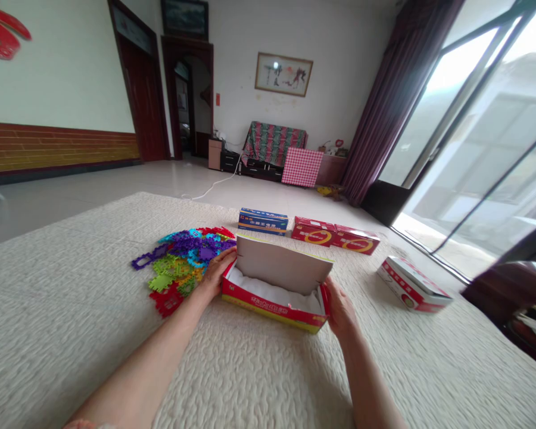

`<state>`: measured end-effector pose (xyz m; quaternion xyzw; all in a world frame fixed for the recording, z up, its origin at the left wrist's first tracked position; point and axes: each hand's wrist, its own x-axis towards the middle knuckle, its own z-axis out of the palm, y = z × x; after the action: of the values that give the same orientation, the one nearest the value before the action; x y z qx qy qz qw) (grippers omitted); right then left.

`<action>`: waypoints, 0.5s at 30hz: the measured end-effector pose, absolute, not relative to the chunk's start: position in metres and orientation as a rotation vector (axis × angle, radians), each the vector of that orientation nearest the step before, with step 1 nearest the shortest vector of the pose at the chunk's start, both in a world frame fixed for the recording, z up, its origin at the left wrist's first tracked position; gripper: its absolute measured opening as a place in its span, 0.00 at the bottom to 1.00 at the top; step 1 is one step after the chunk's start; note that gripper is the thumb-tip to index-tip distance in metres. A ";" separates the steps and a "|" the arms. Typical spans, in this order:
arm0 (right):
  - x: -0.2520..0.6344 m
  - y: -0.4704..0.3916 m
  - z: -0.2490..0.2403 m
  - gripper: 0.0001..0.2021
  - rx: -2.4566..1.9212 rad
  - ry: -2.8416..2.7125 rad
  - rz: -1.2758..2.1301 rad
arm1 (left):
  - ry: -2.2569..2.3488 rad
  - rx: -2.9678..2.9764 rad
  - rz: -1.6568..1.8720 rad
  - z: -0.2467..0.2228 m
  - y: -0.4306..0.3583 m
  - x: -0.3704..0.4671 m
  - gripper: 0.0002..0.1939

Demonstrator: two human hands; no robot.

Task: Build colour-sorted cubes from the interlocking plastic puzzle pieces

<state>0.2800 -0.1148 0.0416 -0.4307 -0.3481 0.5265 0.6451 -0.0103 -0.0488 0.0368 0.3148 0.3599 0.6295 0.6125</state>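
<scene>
A red and yellow box (272, 305) stands in front of me with its lid raised at the far side. White padded material (274, 290) fills its inside. My left hand (217, 275) holds the box's left end, and my right hand (340, 305) holds its right end. Colourful interlocking plastic pieces (183, 262) in purple, blue, green, yellow and red lie in a heap just left of the box, close to my left hand.
Behind the open box stand a blue box (262, 223) and two red boxes (313, 233) (355, 239). A white and red box (413, 285) lies at the right. All rest on a cream quilted surface (232, 369). A dark red object (509, 292) is at the right edge.
</scene>
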 end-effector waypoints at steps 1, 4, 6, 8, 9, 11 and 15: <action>0.280 -0.115 0.041 0.17 -0.980 -0.785 1.201 | 0.829 0.728 1.452 0.036 -0.048 -0.010 0.25; 0.283 -0.113 0.040 0.15 -0.936 -0.799 1.213 | 0.833 0.713 1.449 0.034 -0.047 -0.012 0.24; 0.286 -0.113 0.039 0.14 -0.892 -0.802 1.214 | 0.833 0.706 1.443 0.033 -0.046 -0.013 0.23; 0.289 -0.113 0.038 0.14 -0.859 -0.786 1.212 | 0.822 0.707 1.431 0.032 -0.046 -0.015 0.22; 0.291 -0.114 0.038 0.14 -0.850 -0.784 1.214 | 0.811 0.715 1.424 0.032 -0.046 -0.016 0.22; 0.293 -0.116 0.039 0.14 -0.837 -0.810 1.224 | 0.780 0.739 1.400 0.031 -0.046 -0.018 0.21; 0.297 -0.124 0.039 0.10 -0.817 -0.889 1.236 | 0.711 0.776 1.348 0.030 -0.045 -0.021 0.19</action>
<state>0.2973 -0.1236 0.0391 -0.3595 -0.3911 0.5439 0.6496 -0.0210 -0.0450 0.0300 0.3426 0.3139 0.5949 0.6560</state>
